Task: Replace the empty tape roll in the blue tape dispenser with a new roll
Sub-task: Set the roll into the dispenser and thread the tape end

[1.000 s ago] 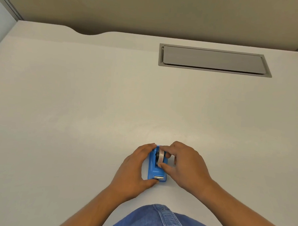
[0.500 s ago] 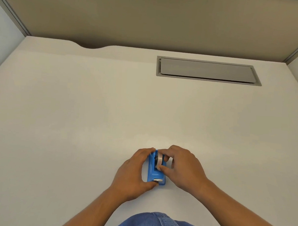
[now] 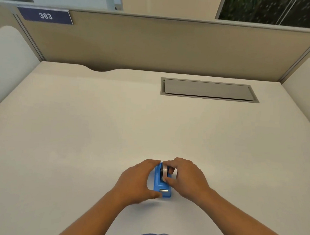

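Down at the near edge of the desk (image 3: 77,130), right in front of the person, sits the blue tape dispenser (image 3: 161,187), flat on its base and boxed in by both hands. Its long axis runs straight away from the body: the metal cutter (image 3: 164,190) points back toward the person, and the roll end faces the far partition (image 3: 155,44).

Left hand (image 3: 137,181) cups the dispenser's left flank, fingers curled over the far end, thumb tucked against the near corner by the cutter. That looks like a bracing hold, pinning the body to the desk.

Right hand (image 3: 185,177) comes in from the other side, and it is the one on the action: forefinger and thumb narrowed to a pinch on the tape roll (image 3: 165,170), which stands on edge in the cradle, its rim showing pale and glossy. The roll's axle lies crosswise, left to right, square to the dispenser's length.

Whether this is the spent core or the fresh roll, I cannot tell; no second roll shows anywhere on the desk. The grey cable hatch (image 3: 209,89) lies well apart, far side.

My read: the coming move turns on the vertical. The roll has to travel straight up or down in its slot, so the right hand works along that line while the left resists any tipping.
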The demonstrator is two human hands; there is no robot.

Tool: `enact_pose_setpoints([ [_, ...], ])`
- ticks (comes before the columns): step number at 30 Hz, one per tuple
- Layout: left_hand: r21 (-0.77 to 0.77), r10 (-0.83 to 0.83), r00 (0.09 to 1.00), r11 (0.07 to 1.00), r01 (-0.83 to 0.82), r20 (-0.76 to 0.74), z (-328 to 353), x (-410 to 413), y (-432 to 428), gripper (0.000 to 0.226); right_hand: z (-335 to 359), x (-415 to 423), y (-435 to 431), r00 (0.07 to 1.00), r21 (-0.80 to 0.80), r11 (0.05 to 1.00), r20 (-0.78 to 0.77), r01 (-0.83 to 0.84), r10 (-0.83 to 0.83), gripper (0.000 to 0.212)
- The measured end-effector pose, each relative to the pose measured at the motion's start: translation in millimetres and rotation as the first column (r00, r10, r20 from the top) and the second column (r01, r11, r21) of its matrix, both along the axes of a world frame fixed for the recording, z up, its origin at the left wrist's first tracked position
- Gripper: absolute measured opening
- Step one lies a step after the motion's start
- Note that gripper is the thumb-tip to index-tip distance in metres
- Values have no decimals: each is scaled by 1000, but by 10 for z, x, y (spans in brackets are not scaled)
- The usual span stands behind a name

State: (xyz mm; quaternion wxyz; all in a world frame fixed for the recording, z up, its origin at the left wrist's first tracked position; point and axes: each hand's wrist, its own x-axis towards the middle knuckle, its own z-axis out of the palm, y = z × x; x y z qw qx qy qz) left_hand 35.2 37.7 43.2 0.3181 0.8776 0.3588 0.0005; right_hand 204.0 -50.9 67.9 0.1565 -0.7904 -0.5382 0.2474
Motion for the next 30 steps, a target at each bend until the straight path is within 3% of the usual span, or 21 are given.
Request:
enact_pose_setpoints([
  [12, 265, -46, 993, 964, 15, 109, 329, 158, -17, 23, 58, -45, -35, 1000, 41, 999, 9, 14, -15, 19],
  [18, 355, -159, 987, 925, 135, 37, 415, 245, 11, 19, 87, -56, -52, 1000, 22, 1000, 15, 5, -5, 24],
  [26, 480, -343, 919, 784, 393, -192, 452, 308, 146, 16, 93, -45, -23, 998, -13, 1000, 57, -12, 13, 29],
  [30, 499, -366, 913, 766, 405, -179, 468, 334, 167, 17, 68, -45, -22, 998, -28, 1000, 62, 3, -1, 23],
])
